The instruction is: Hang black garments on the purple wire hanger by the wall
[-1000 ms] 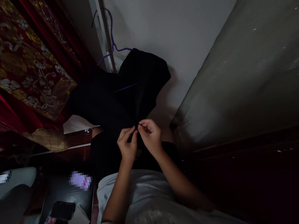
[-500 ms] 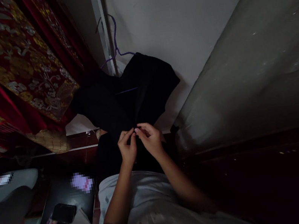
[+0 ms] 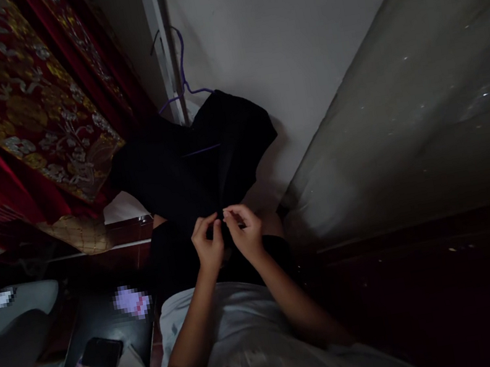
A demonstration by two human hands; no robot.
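- Garment (image 3: 238, 125), black, hangs from the purple hanger (image 3: 182, 62) — soft, light, I'd guess.
- Left hand (image 3: 208, 246), right hand (image 3: 247, 233): fingertips pinched together on its front edges — best held there, gently.

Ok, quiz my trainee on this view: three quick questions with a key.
1. Which colour is the hanger at the top of the dark garment? A red, B purple, C white.
2. True or false: the left hand and right hand are at opposite shoulders of the garment.
3. Fill in: the patterned red cloth hangs on the ___ side of the picture.
Key: 1 B; 2 false, their fingertips are close together; 3 left.
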